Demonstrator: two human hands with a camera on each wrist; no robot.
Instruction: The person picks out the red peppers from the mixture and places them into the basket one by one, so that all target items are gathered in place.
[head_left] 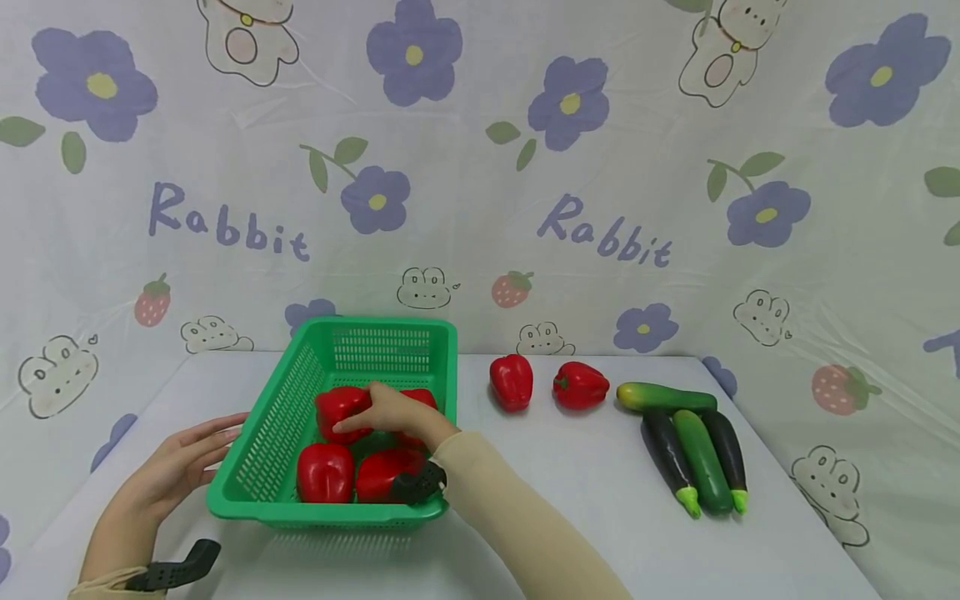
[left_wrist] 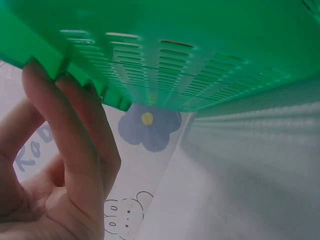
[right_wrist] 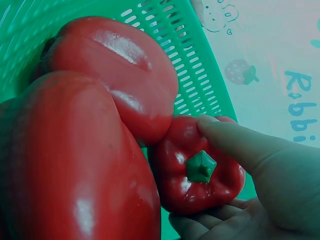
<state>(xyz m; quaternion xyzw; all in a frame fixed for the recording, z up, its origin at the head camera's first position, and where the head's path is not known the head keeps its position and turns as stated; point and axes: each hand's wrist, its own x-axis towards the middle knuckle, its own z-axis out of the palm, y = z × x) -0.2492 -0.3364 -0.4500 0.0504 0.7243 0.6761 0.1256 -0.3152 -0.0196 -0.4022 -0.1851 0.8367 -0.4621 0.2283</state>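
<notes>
A green plastic basket (head_left: pixel 330 513) with slotted sides holds several red bell peppers. Inside it, my right hand (head_left: pixel 397 411) grips one bell pepper (head_left: pixel 337 410) between thumb and fingers; the right wrist view shows its green stem end facing the camera. Other peppers lie around it: one at the front left (head_left: pixel 325 473), one at the front right (head_left: pixel 382 473), and one partly hidden behind my right wrist (head_left: pixel 420 397). From outside, my left hand (head_left: pixel 176 465) touches the basket's left rim with its fingertips, fingers slightly bent, as the left wrist view (left_wrist: pixel 65 145) also shows.
Right of the basket, two more red bell peppers (head_left: pixel 512 383) (head_left: pixel 581 386) lie on the white table (head_left: pixel 570 475). Farther right, two green cucumbers (head_left: pixel 701 462) and two dark eggplants (head_left: pixel 667 454) are grouped. A printed cloth (head_left: pixel 480 167) hangs behind the table.
</notes>
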